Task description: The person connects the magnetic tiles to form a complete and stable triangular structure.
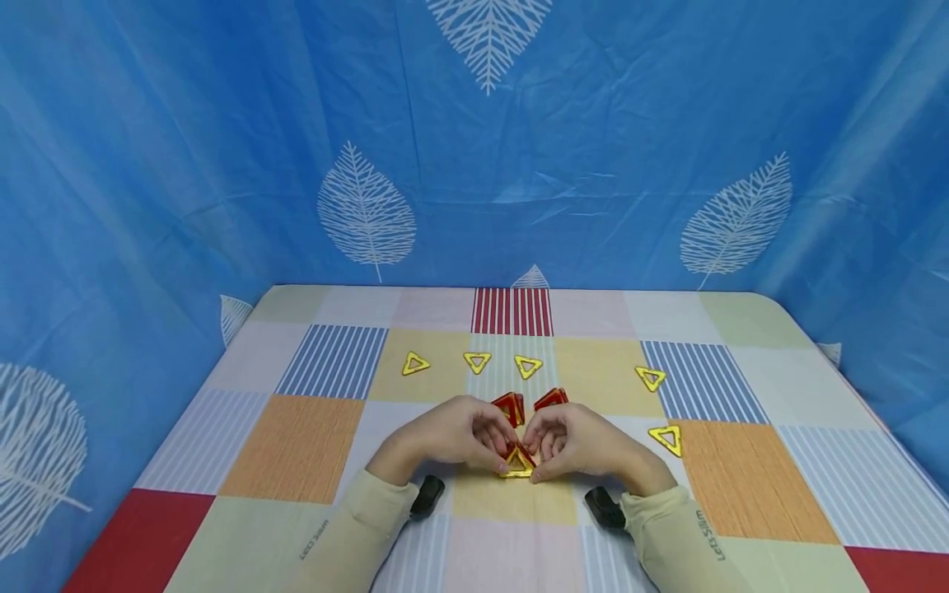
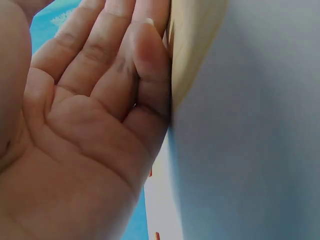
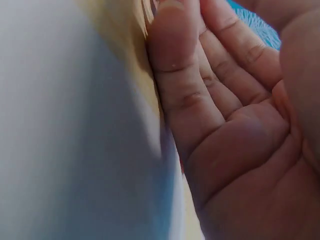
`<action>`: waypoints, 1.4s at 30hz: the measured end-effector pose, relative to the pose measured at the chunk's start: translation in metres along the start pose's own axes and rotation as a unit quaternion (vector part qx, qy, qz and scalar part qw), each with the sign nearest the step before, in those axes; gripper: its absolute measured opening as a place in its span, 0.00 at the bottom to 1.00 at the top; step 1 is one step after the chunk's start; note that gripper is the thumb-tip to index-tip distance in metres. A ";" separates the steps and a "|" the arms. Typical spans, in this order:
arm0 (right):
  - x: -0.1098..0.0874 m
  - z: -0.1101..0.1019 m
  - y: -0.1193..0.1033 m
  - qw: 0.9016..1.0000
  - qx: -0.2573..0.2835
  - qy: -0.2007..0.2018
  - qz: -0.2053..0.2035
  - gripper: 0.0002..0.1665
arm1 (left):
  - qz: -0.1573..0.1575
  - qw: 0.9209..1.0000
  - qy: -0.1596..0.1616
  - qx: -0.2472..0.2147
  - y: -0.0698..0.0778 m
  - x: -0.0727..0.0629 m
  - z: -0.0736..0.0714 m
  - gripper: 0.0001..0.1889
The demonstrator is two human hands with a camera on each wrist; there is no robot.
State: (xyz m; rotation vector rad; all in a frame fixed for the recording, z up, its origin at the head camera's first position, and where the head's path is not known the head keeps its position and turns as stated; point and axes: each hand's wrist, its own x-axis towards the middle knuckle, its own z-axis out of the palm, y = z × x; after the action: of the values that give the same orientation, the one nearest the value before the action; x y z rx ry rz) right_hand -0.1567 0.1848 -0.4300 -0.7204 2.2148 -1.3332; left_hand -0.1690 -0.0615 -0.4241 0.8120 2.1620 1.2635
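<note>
Near the front middle of the table in the head view, a yellow triangle frame (image 1: 517, 464) leans up with red ones behind it. My left hand (image 1: 463, 432) holds this small group from the left, its thumb at the lower left corner. From the other side my right hand (image 1: 582, 441) holds it, thumb at the lower right corner. Just beyond the fingers stand two more small groups of red triangle frames, one on the left (image 1: 510, 407) and one on the right (image 1: 551, 399). Both wrist views show curled fingers close to the cloth; the held pieces are hidden there.
Several flat yellow triangle frames lie further back, including one at the left (image 1: 415, 363) and one at the right (image 1: 666, 440). A patchwork cloth (image 1: 282, 461) covers the table. Blue curtains (image 1: 519, 181) with white leaves hang behind and at the sides.
</note>
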 end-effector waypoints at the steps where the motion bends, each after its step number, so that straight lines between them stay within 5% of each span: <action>1: 0.000 -0.001 0.000 1.000 -0.006 0.004 -0.001 0.18 | 0.001 1.000 0.001 0.004 0.000 0.000 0.000 0.16; 18: -0.015 -0.021 -0.003 0.997 -0.045 0.059 0.006 0.14 | 0.006 0.998 0.003 0.066 0.002 0.001 0.001 0.20; 28: -0.058 -0.070 0.012 0.993 -0.047 0.110 0.008 0.24 | -0.005 0.998 -0.013 0.059 0.004 -0.003 0.005 0.22; 36: -0.105 -0.111 0.041 0.991 -0.040 0.110 0.058 0.31 | -0.017 0.998 -0.010 0.057 0.004 -0.003 0.006 0.21; 42: -0.127 -0.124 0.064 0.993 0.014 0.096 0.066 0.36 | -0.024 0.998 -0.010 0.053 0.003 -0.003 0.006 0.20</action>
State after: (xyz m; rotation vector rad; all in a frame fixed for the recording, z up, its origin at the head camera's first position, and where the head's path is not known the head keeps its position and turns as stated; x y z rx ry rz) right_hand -0.1499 0.3733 -0.4200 -0.4422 2.3421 -1.4145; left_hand -0.1621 -0.0592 -0.4234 0.8073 2.2346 1.1215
